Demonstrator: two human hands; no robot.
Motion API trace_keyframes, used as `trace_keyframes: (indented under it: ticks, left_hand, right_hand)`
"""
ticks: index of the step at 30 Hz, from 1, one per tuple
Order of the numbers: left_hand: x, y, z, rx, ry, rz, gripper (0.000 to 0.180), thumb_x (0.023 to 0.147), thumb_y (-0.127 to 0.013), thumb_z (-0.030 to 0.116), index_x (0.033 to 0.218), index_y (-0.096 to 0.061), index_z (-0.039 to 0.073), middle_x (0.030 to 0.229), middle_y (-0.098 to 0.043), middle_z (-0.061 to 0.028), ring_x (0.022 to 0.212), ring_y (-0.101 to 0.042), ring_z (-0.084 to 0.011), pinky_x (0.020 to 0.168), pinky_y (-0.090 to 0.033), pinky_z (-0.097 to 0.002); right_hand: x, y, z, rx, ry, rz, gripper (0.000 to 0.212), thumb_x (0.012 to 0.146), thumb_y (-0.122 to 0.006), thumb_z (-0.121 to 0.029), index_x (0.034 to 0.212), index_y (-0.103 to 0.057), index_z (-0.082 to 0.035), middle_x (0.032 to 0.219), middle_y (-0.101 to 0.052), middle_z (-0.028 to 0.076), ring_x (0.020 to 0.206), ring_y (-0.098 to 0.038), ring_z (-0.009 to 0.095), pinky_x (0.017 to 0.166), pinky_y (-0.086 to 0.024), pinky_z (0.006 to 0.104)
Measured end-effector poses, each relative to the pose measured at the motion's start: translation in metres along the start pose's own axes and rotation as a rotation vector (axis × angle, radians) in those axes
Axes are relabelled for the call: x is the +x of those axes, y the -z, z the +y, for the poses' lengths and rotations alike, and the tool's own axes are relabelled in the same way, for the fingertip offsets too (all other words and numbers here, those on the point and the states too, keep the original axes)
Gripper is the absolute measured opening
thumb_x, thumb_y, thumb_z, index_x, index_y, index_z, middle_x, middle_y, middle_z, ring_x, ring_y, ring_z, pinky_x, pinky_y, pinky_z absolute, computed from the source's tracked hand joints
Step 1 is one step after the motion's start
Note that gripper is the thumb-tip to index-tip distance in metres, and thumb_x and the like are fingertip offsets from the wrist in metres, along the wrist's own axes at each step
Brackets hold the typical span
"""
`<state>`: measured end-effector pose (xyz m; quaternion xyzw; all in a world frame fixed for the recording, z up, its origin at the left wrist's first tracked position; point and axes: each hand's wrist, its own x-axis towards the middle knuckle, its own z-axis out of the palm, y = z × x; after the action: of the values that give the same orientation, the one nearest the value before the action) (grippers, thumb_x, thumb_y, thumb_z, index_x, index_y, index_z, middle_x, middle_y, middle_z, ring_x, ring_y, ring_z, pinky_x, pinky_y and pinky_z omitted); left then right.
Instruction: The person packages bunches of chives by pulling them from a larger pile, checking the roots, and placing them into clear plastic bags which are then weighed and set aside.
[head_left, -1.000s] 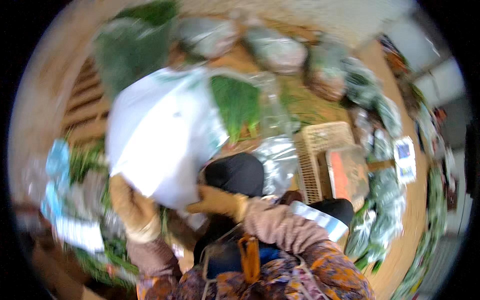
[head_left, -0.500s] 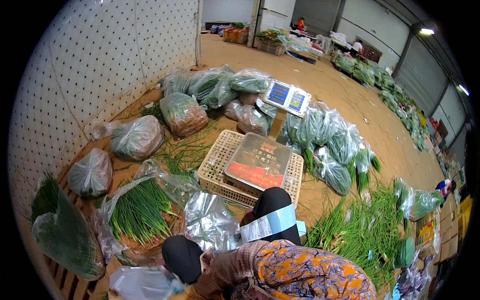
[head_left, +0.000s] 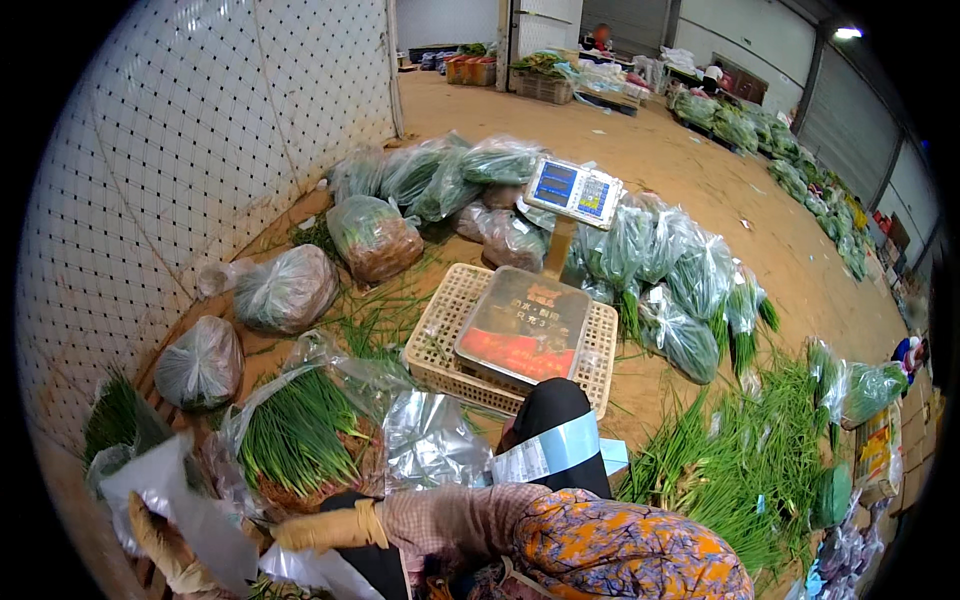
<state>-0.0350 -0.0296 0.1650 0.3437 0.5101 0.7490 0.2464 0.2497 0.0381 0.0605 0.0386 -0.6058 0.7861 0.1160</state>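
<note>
At the lower left, a clear plastic bag point(head_left: 205, 525) is spread between my two tan-gloved hands. My left hand point(head_left: 160, 540) grips its left side, fingers closed on the film. Reaching across from the right, my right hand point(head_left: 325, 530) is closed at the bag's other edge, its fingertips partly hidden. Just beyond them, an opened bag holds a thick bundle of green onions point(head_left: 295, 430), roots toward me. Some greens point(head_left: 285, 588) show under the film below my right hand. A filled bag of greens point(head_left: 115, 425) stands behind the raised film.
A platform scale point(head_left: 525, 320) rests on a cream plastic crate point(head_left: 430, 335) ahead. Filled bags of greens point(head_left: 375, 240) line the wall and the scale's right. Loose green onions point(head_left: 735, 460) cover the floor at right. A silvery plastic sheet point(head_left: 435, 440) lies beside my knee.
The plastic bag has risen and moved left, spreading wider. Both gloved hands have come clearly into view with it. The whole view has shifted slightly.
</note>
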Motion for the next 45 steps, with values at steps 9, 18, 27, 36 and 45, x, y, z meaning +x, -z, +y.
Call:
trace_keyframes:
  ticks: [9,18,27,36,45]
  left_hand:
    - [-0.096,-0.237,-0.029,-0.439,0.440,-0.093,0.049,0.083,-0.051,0.040,0.115,-0.046,0.003,0.110,-0.052,-0.0102,0.098,-0.049,-0.0236,0.085,-0.041,-0.0350]
    - [-0.168,-0.244,-0.145,-0.449,0.804,-0.131,0.044,0.087,-0.045,0.037,0.118,-0.045,0.005,0.108,-0.053,-0.0112,0.101,-0.049,-0.0238,0.086,-0.041,-0.0373]
    - [-0.170,-0.215,-0.158,-0.510,0.883,-0.331,0.035,0.087,-0.047,0.027,0.114,-0.046,0.004,0.105,-0.055,-0.0089,0.093,-0.055,-0.0221,0.081,-0.045,-0.0331]
    - [-0.159,-0.207,-0.152,-0.522,0.779,-0.291,0.030,0.090,-0.044,0.022,0.110,-0.047,0.000,0.096,-0.056,-0.0090,0.084,-0.056,-0.0195,0.073,-0.048,-0.0297]
    - [-0.141,-0.170,-0.172,0.143,0.307,0.068,0.047,0.088,-0.046,0.034,0.123,-0.040,0.004,0.121,-0.045,-0.0104,0.108,-0.045,-0.0231,0.087,-0.041,-0.0384]
  right_hand:
    - [-0.067,0.039,-0.055,0.549,0.168,0.392,0.058,0.082,-0.049,-0.052,0.113,-0.044,-0.003,0.106,-0.052,0.014,0.097,-0.051,0.022,0.077,-0.045,0.0325]
    - [-0.076,0.059,-0.017,-0.329,0.013,0.959,0.042,0.082,-0.054,-0.033,0.104,-0.051,0.003,0.095,-0.058,0.019,0.089,-0.055,0.026,0.076,-0.042,0.0347]
    - [-0.088,0.068,-0.034,-0.841,-0.237,0.970,0.032,0.081,-0.054,-0.035,0.084,-0.052,-0.003,0.082,-0.058,0.019,0.079,-0.056,0.035,0.066,-0.044,0.0384]
    - [-0.119,0.078,-0.002,-0.288,-0.204,0.849,0.053,0.085,-0.047,-0.045,0.107,-0.051,0.003,0.084,-0.059,0.012,0.074,-0.055,0.022,0.066,-0.044,0.0295]
    - [-0.134,0.142,-0.031,-0.589,0.063,1.357,0.016,0.077,-0.058,-0.015,0.087,-0.057,-0.002,0.078,-0.058,0.008,0.073,-0.054,0.017,0.064,-0.045,0.0288]
